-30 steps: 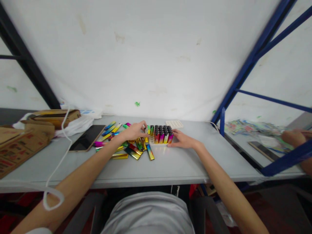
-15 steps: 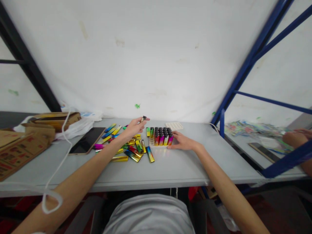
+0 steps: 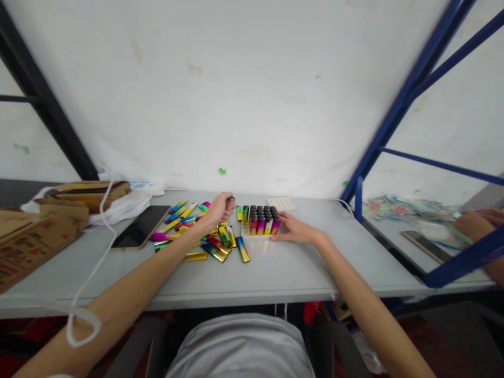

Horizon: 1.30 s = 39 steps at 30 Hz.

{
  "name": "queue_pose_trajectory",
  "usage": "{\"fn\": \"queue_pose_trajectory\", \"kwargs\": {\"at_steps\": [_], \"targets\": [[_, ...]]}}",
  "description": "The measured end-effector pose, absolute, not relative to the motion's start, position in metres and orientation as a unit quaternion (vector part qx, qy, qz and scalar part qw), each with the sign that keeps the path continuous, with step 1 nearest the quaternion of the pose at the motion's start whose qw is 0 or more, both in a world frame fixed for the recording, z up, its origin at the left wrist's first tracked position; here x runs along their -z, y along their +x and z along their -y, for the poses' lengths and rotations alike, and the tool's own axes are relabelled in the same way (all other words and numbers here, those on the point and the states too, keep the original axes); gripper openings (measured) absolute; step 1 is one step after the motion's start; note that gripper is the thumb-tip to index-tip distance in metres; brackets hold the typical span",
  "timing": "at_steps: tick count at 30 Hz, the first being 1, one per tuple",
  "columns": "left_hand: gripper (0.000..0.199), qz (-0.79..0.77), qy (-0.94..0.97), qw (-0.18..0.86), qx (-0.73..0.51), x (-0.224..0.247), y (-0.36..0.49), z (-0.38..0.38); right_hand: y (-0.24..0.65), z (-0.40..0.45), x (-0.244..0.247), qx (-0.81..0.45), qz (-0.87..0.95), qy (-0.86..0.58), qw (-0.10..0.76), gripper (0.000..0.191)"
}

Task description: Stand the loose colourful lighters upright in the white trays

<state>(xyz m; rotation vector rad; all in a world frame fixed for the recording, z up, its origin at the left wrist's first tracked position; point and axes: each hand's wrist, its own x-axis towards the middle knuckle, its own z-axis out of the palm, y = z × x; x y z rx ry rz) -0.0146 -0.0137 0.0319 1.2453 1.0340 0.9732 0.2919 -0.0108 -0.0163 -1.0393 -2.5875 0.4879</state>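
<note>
My left hand point(image 3: 219, 209) is closed round a lighter point(image 3: 231, 199); only its dark top shows past the fingers. Below and around that hand lies a loose heap of shiny, many-coloured lighters point(image 3: 214, 251). To its right, lighters with black tops point(image 3: 264, 218) stand upright in rows in a pale tray point(image 3: 245, 230), whose left part shows open holes. One green-and-gold lighter point(image 3: 245, 212) stands at the tray's back left. My right hand point(image 3: 293, 229) rests on the table with fingers spread, its fingertips against the right side of the rows.
A pale grid with holes point(image 3: 281, 203) lies behind the tray. Left are a dark-screened phone point(image 3: 142, 227), a cardboard box point(image 3: 43, 236) and a white cable point(image 3: 94, 268). Blue metal framing point(image 3: 378, 142) rises at right; beyond it, another person's hand point(image 3: 474, 224) is near a second phone point(image 3: 425, 245).
My left hand has turned and its fingers have curled in round the lighter, whose dark top sits slightly lower. My right hand and the tray have stayed put.
</note>
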Motion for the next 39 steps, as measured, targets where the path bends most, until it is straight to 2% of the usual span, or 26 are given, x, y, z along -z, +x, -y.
{"fn": "queue_pose_trajectory", "kwargs": {"at_steps": [9,18,23,25,28,32,39], "targets": [[0.033,-0.454,0.585,0.511,-0.437,-0.024,-0.011,0.013,0.293,0.011,0.015,-0.169,0.905,-0.363,0.143,0.089],[0.045,-0.440,0.553,0.550,-0.444,-0.023,-0.013,0.010,0.292,0.011,0.016,-0.174,0.902,-0.362,0.157,0.084],[0.026,-0.358,0.568,0.549,-0.499,-0.025,-0.011,0.013,0.292,0.012,0.015,-0.172,0.904,-0.361,0.152,0.088],[0.025,-0.351,0.581,0.533,-0.506,-0.027,-0.010,0.015,0.292,0.012,0.015,-0.173,0.904,-0.362,0.146,0.088],[0.028,-0.352,0.633,0.474,-0.502,-0.031,-0.009,0.017,0.292,0.011,0.015,-0.173,0.903,-0.366,0.144,0.090],[0.032,-0.374,0.725,0.334,-0.472,-0.035,-0.011,0.019,0.291,0.012,0.016,-0.175,0.902,-0.363,0.154,0.085],[0.025,-0.376,0.833,0.161,-0.372,-0.029,-0.020,0.015,0.291,0.013,0.014,-0.176,0.903,-0.359,0.156,0.082]]}}
